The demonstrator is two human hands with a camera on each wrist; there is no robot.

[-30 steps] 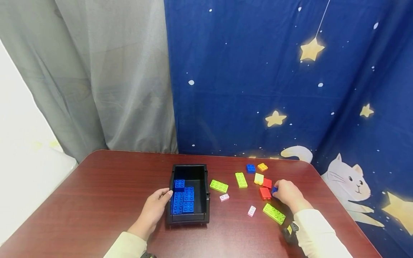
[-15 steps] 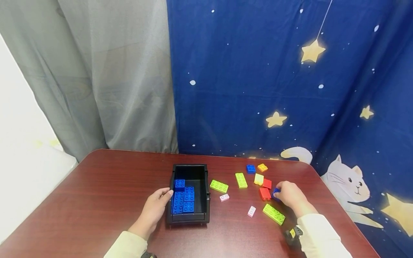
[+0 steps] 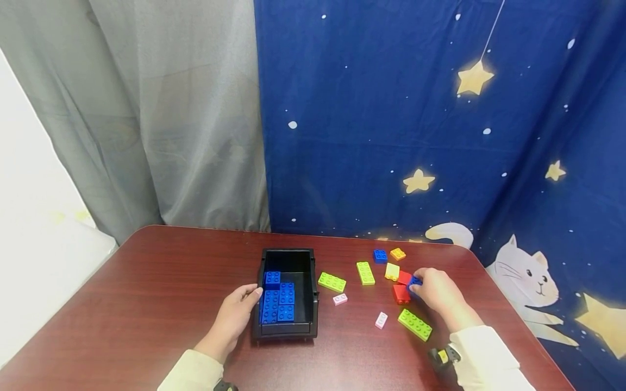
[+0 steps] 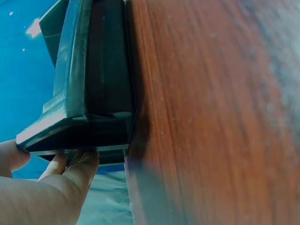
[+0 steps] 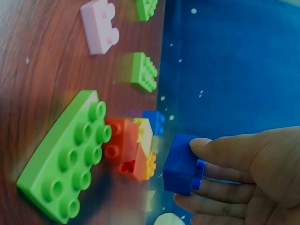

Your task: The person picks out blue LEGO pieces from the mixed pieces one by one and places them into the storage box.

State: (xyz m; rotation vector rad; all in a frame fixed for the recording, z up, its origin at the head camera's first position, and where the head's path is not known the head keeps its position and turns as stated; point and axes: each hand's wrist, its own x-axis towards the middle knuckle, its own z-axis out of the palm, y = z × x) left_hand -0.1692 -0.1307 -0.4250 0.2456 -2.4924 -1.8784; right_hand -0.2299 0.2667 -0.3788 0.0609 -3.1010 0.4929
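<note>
My left hand holds the left wall of a black storage bin, its thumb at the rim and fingers against the outer side. Several blue building bricks lie together in the bin's left part. Between thumb and fingers of my right hand is a blue building brick, raised off the table in the right wrist view. Just left of it lie red bricks, with a pale yellow brick behind them. A long lime green brick lies nearer to me.
Another blue brick and an orange-yellow brick lie toward the table's back edge. Two more lime bricks, one upright to the view and one beside the bin, and two pink bricks are spread across the brown table.
My right hand has lifted the blue brick from beside the red bricks and shifted it slightly left. The left hand and the bin have stayed in place.
</note>
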